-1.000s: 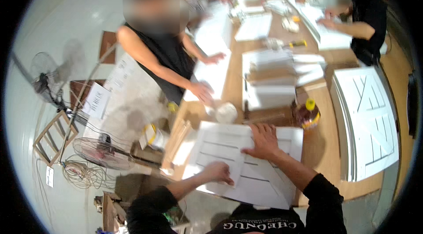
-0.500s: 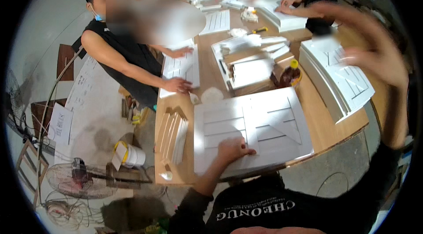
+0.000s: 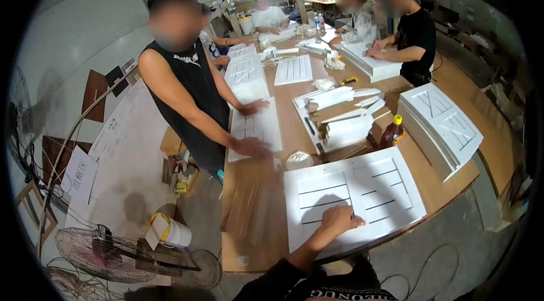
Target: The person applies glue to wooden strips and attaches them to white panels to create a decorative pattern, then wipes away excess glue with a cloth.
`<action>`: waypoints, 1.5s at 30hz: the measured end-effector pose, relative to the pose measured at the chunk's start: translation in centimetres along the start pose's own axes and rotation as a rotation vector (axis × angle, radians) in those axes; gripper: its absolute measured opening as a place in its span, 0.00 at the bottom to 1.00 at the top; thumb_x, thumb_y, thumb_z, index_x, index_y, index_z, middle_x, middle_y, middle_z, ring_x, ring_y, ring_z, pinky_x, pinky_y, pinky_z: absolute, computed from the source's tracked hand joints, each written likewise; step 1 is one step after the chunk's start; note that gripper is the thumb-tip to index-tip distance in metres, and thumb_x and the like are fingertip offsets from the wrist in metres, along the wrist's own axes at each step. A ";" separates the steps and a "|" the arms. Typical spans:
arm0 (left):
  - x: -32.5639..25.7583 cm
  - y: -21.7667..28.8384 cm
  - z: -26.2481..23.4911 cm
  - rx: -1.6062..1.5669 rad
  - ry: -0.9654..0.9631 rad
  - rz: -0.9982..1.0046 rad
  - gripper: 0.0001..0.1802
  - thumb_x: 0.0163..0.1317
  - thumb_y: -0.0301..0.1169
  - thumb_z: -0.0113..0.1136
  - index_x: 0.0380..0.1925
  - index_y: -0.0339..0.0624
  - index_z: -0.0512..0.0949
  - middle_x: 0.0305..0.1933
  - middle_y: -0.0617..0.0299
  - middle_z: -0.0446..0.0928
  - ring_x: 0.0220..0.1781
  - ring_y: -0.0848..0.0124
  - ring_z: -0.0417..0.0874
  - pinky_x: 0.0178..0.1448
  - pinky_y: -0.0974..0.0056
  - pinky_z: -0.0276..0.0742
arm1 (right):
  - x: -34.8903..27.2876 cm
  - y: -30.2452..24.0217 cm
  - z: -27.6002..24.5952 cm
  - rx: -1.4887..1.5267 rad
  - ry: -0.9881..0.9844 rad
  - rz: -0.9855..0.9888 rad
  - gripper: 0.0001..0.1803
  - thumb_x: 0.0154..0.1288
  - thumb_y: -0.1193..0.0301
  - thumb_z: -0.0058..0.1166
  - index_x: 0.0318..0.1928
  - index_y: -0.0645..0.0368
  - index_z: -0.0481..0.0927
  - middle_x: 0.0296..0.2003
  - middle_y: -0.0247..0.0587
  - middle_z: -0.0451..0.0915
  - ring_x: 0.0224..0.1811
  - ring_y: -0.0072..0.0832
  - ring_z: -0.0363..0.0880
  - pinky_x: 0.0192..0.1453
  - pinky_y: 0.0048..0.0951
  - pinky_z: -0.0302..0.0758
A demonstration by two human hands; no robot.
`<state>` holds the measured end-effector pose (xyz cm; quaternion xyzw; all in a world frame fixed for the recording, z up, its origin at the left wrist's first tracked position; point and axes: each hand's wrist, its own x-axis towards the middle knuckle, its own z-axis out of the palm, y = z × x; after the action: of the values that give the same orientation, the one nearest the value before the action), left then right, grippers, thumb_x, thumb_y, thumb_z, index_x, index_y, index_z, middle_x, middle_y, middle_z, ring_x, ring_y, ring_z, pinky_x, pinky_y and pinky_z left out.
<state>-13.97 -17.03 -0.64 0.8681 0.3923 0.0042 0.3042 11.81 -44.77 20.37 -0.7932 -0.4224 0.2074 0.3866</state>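
My left hand (image 3: 339,220) rests on the near part of a white panel (image 3: 317,187) that lies flat on the wooden table. Its fingers are curled in and the thumb points right. A small dark bit shows by the thumb, but what the fingers hold, if anything, is hidden. Dark straight grooves run across the panel, and a shadow falls over its right half. My right hand is out of the picture.
White strips and offcuts (image 3: 345,128) lie beyond the panel, beside a dark bottle with a yellow cap (image 3: 392,132). Stacked white panels (image 3: 447,114) stand right. Thin strips (image 3: 249,210) lie left. Across the left edge, a co-worker (image 3: 187,80) touches another panel (image 3: 266,125); others work farther back.
My raised right hand has left the picture. The view has tilted up, showing more of the room. My left hand stays on the panel. The co-worker on the left stands more upright.
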 end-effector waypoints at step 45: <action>19.0 -4.2 -7.5 -0.145 -0.456 0.091 0.53 0.30 0.49 0.74 0.53 0.23 0.67 0.53 0.41 0.73 0.56 0.56 0.73 0.60 0.66 0.64 | 16.0 3.2 24.9 -0.683 -0.579 -0.257 0.64 0.36 0.49 0.69 0.68 0.61 0.44 0.69 0.59 0.39 0.72 0.53 0.35 0.69 0.60 0.37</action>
<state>-5.52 2.10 -1.16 0.8392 0.2727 -0.1503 0.4459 6.03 -21.72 2.53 -0.7257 -0.6519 0.2199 -0.0078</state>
